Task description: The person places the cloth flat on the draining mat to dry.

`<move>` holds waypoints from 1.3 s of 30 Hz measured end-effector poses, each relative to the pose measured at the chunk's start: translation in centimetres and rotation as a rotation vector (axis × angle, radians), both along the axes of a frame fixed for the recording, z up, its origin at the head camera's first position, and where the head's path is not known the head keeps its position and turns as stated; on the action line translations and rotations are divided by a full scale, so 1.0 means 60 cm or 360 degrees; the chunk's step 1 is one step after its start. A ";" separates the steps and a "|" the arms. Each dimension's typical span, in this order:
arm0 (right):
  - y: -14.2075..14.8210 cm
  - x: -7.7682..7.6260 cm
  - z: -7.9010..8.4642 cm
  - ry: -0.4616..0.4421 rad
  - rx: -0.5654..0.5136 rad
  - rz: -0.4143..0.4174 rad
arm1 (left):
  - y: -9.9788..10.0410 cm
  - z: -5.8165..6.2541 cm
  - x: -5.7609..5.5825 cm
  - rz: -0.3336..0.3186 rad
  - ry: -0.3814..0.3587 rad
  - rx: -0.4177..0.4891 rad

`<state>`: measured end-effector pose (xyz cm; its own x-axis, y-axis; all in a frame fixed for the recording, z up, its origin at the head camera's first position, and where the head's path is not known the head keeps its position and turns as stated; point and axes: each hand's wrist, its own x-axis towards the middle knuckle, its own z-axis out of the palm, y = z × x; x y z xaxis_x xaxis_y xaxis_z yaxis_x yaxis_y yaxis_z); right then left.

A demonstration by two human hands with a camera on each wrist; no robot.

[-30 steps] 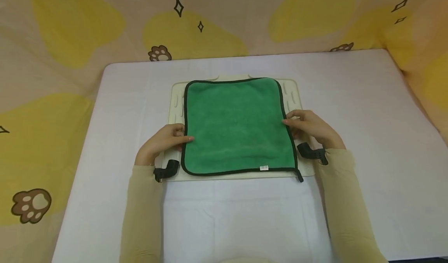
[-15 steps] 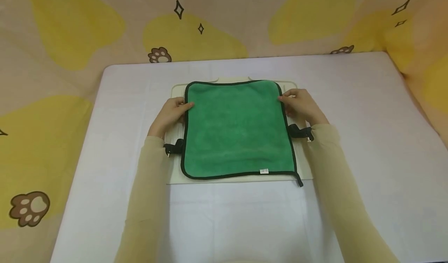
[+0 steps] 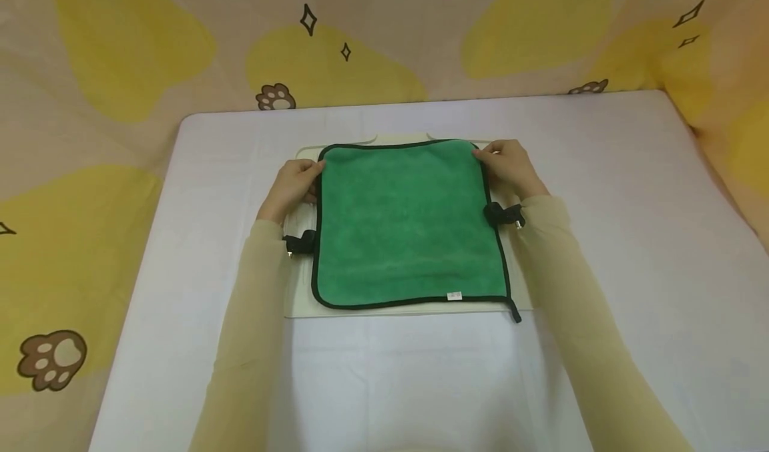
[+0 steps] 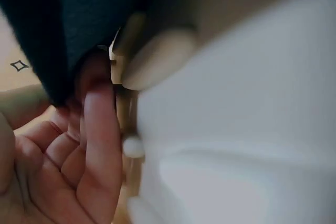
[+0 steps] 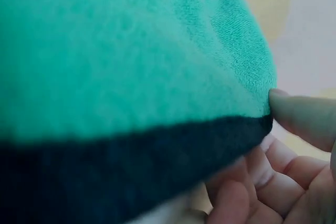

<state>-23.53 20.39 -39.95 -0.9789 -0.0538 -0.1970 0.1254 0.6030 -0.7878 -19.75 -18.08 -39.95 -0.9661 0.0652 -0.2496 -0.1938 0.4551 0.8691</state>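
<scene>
A square green towel (image 3: 408, 225) with dark edging lies spread over a cream board (image 3: 408, 309) with raised ridges. My left hand (image 3: 296, 183) pinches the towel's left edge close to its far corner. On the opposite side, my right hand (image 3: 509, 166) pinches near the far right corner, thumb on top and fingers beneath, as the right wrist view shows on the towel (image 5: 131, 56). In the left wrist view the fingers of my left hand (image 4: 79, 156) curl under the dark towel edge (image 4: 58, 30). Most of the board is hidden under the towel.
A white-covered table (image 3: 631, 238) extends around the board on all sides. Behind it and to the left hangs a yellow and beige curtain (image 3: 384, 58) with paw prints. A small white tag (image 3: 454, 296) and a dark loop (image 3: 515, 310) are on the towel's near edge.
Both hands have slid away from me along the towel's sides, from about the middle up to the far corners. The towel and the board have stayed nearly in place.
</scene>
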 end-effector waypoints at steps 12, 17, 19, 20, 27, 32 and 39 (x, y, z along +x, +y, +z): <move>-0.009 -0.011 -0.009 0.0046 0.0140 -0.0045 | -0.009 -0.004 -0.017 0.0176 -0.0199 -0.0045; -0.011 -0.008 -0.009 0.0019 0.0144 -0.0031 | -0.009 -0.003 -0.011 0.0171 -0.0167 -0.0072; -0.010 0.001 -0.007 0.0004 0.0131 -0.0006 | -0.009 -0.003 -0.001 0.0120 -0.0110 -0.0118; -0.009 0.007 -0.006 -0.0001 0.0115 0.0010 | -0.010 -0.002 0.006 0.0087 -0.0090 -0.0137; 0.006 0.059 -0.004 0.0022 0.0021 0.0143 | -0.015 0.004 0.067 -0.0015 -0.0106 -0.0131; 0.018 0.102 -0.001 -0.0047 -0.0014 0.0216 | -0.017 0.013 0.108 -0.0063 -0.0130 -0.0102; 0.033 0.175 0.004 -0.0176 -0.0087 0.0270 | -0.012 0.009 0.159 -0.0202 -0.0253 0.0021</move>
<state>-13.03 22.36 -39.69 -0.9275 -0.2294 -0.2953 0.1135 0.5798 -0.8068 -10.21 -18.81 -39.40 -0.8985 0.1881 -0.3966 -0.2708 0.4735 0.8381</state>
